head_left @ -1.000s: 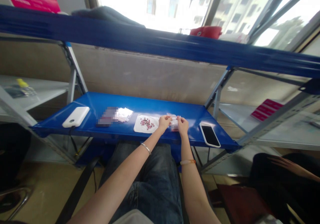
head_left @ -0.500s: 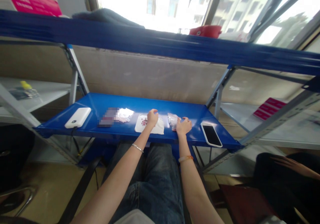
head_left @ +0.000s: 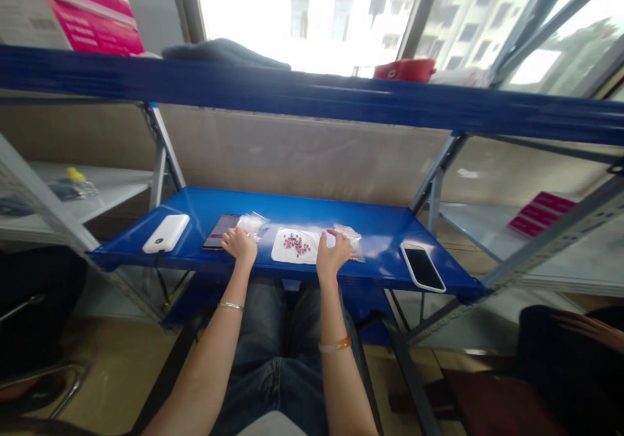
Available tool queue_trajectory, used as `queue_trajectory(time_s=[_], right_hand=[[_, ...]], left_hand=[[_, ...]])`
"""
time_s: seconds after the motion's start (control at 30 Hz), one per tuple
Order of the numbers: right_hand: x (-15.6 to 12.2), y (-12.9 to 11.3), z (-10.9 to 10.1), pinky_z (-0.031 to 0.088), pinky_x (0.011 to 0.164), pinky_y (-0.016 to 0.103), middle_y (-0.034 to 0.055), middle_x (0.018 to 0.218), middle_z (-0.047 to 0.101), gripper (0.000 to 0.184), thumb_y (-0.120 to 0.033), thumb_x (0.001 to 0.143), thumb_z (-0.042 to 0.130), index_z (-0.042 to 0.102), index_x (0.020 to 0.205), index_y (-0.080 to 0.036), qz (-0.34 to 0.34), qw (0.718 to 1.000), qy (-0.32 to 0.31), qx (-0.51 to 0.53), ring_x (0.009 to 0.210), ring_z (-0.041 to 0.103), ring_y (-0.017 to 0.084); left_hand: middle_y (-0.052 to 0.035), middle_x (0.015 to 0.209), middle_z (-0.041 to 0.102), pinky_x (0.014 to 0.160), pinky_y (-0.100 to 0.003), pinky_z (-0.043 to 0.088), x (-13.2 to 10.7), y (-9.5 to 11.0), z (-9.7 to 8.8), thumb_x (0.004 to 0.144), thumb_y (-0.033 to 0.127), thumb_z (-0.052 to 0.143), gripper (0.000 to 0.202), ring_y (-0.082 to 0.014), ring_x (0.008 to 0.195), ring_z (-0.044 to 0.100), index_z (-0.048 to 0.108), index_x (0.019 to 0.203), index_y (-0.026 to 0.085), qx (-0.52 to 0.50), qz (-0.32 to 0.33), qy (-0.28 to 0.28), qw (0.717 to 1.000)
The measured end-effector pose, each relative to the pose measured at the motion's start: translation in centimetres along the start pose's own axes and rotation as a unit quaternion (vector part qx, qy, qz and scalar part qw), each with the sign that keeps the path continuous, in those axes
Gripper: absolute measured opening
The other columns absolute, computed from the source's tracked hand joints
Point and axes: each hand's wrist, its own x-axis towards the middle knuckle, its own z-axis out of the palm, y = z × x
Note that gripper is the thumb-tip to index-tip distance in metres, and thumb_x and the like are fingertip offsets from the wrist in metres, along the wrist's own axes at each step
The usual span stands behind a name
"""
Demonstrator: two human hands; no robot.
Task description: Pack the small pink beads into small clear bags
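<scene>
My left hand (head_left: 240, 245) is over the near edge of the dark phone (head_left: 220, 230) and the clear plastic bags (head_left: 254, 224), its fingers bent and somewhat apart. Whether the fingertips touch a bag is too small to see. A white cloth or paper sheet (head_left: 280, 253) lies between my hands, with several small pink and dark pieces (head_left: 297, 244) scattered on it. Over its right edge is my right hand (head_left: 333, 253), thumb and fingers apart. Just beyond that hand lies a clear bag (head_left: 351, 236) with pinkish contents, partly covered by the fingers.
On the blue table (head_left: 292, 205), a white power bank-like device (head_left: 166, 233) with a cable lies left and a white-framed phone (head_left: 423, 268) right. A blue shelf beam (head_left: 312, 95) crosses above. Another person's hand (head_left: 592, 329) shows at the far right.
My left hand has left the white sheet and moved left to the phone and bags. My right hand has shifted left from the right-hand bag to the sheet's edge. The view has tilted slightly upward.
</scene>
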Motion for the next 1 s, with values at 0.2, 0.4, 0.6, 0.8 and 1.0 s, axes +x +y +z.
queue_trajectory(time_s=[0.2, 0.4, 0.6, 0.8, 1.0], right_hand=[[-2.4, -0.9, 0.2, 0.035, 0.083, 0.037, 0.0095, 0.096, 0.059, 0.02, -0.029, 0.079, 0.052, 0.067, 0.088, -0.02, 0.006, 0.997, -0.069, 0.043, 0.096, 0.05, 0.026], [-3.5, -0.6, -0.2, 0.035, 0.084, 0.036, 0.0091, 0.094, 0.06, 0.018, -0.028, 0.077, 0.053, 0.067, 0.084, -0.02, 0.014, 0.994, -0.091, 0.063, 0.095, 0.051, 0.025], [-3.8, -0.7, -0.4, 0.036, 0.083, 0.037, 0.0091, 0.092, 0.063, 0.017, -0.029, 0.077, 0.054, 0.067, 0.08, -0.019, 0.009, 0.989, -0.108, 0.1, 0.093, 0.053, 0.025], [-4.3, -1.6, -0.2, 0.043, 0.069, 0.029, 0.0075, 0.088, 0.068, 0.023, -0.035, 0.077, 0.057, 0.069, 0.083, -0.017, 0.015, 0.942, -0.229, 0.245, 0.078, 0.059, 0.019], [-4.9, -3.3, -0.8, 0.046, 0.065, 0.029, 0.0069, 0.093, 0.071, 0.027, -0.04, 0.076, 0.06, 0.071, 0.088, -0.018, 0.034, 0.895, -0.304, 0.324, 0.082, 0.063, 0.021]], left_hand=[[-0.0161, 0.108, 0.061, 0.088, -0.046, 0.036, -0.4, -0.2, -0.3, 0.076, 0.027, 0.058, 0.026, -0.0338, 0.108, 0.048, 0.058, 0.098, 0.014, -0.031, -0.026, 0.02, 0.999], [-0.0179, 0.103, 0.064, 0.086, -0.046, 0.036, -0.4, -0.2, -0.3, 0.074, 0.021, 0.058, 0.03, -0.0352, 0.108, 0.049, 0.055, 0.102, 0.012, -0.053, -0.027, 0.036, 0.998], [-0.0103, 0.093, 0.067, 0.084, -0.042, 0.039, -0.4, -0.6, -0.5, 0.079, 0.022, 0.051, 0.026, -0.029, 0.097, 0.056, 0.055, 0.105, 0.017, -0.187, -0.017, 0.099, 0.977], [-0.0081, 0.086, 0.068, 0.079, -0.033, 0.043, -3.4, -0.5, -1.7, 0.084, 0.036, 0.052, 0.023, -0.0192, 0.082, 0.061, 0.06, 0.092, 0.016, -0.348, 0.062, 0.18, 0.918], [-0.0046, 0.079, 0.069, 0.075, -0.03, 0.046, -8.3, 1.4, -5.1, 0.082, 0.033, 0.056, 0.017, -0.0171, 0.078, 0.064, 0.064, 0.082, 0.018, -0.393, 0.172, 0.162, 0.889]])
